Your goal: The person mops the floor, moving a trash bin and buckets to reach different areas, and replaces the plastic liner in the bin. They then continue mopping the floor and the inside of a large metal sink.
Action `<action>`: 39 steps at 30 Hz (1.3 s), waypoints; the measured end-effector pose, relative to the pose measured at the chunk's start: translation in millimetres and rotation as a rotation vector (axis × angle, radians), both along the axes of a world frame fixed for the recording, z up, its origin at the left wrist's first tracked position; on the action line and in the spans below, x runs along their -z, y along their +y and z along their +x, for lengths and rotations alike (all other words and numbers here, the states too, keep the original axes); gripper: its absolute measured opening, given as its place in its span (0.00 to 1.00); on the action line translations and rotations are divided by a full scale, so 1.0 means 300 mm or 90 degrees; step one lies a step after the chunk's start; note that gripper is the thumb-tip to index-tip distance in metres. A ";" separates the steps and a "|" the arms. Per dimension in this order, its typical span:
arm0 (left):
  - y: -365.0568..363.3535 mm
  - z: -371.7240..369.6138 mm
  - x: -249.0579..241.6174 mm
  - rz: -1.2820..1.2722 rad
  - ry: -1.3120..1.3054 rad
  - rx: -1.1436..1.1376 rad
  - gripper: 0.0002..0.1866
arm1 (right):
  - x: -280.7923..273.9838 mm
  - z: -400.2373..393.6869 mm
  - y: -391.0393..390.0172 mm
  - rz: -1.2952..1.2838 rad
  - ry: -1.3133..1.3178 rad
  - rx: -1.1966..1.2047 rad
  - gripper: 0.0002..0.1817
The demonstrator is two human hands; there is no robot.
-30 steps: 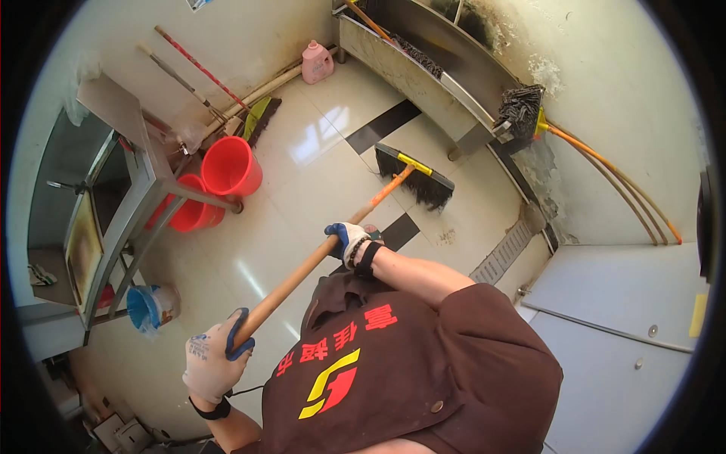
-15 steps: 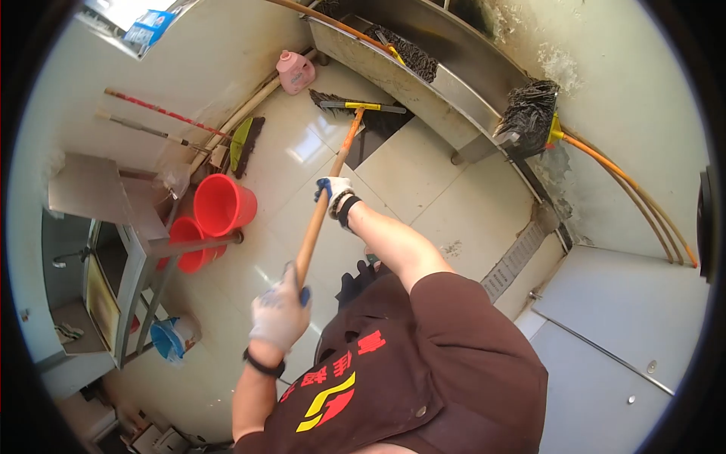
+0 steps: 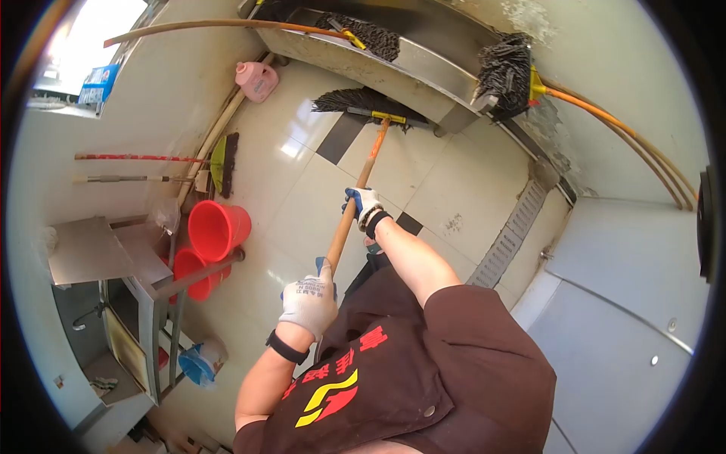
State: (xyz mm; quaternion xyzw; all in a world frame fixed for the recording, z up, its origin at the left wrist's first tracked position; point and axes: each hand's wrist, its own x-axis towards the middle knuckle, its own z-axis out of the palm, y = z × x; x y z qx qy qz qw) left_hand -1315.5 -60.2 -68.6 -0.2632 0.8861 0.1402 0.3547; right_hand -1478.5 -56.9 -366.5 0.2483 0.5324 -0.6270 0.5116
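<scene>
Above the pale tiled floor point(image 3: 299, 219), gripping a string mop point(image 3: 368, 166) by its wooden handle point(image 3: 345, 225), with a gloved left hand point(image 3: 310, 301) closed snugly around the upper part and a gloved right hand point(image 3: 364, 203) closed likewise farther down, nearer the yellow clamp point(image 3: 387, 117); resting the dark strands point(image 3: 340, 101) on that floor at the foot of a stainless-steel trough point(image 3: 352, 74), with some fanned out leftward; facing a second string mop point(image 3: 374, 39) inside that trough, with two red buckets point(image 3: 243, 227), a pink jug point(image 3: 258, 81) and a green-headed broom point(image 3: 218, 165) to the left
</scene>
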 end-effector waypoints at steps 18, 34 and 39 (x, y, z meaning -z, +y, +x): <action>0.229 0.867 -0.177 0.107 0.069 0.144 0.26 | -0.110 0.880 0.560 0.036 -0.151 0.098 0.08; 0.161 1.103 -0.231 0.106 0.412 0.118 0.25 | -0.259 0.932 0.652 -0.115 0.001 0.262 0.13; 0.172 0.844 -0.210 0.113 0.440 0.192 0.25 | -0.359 0.684 0.694 -0.051 0.033 0.367 0.08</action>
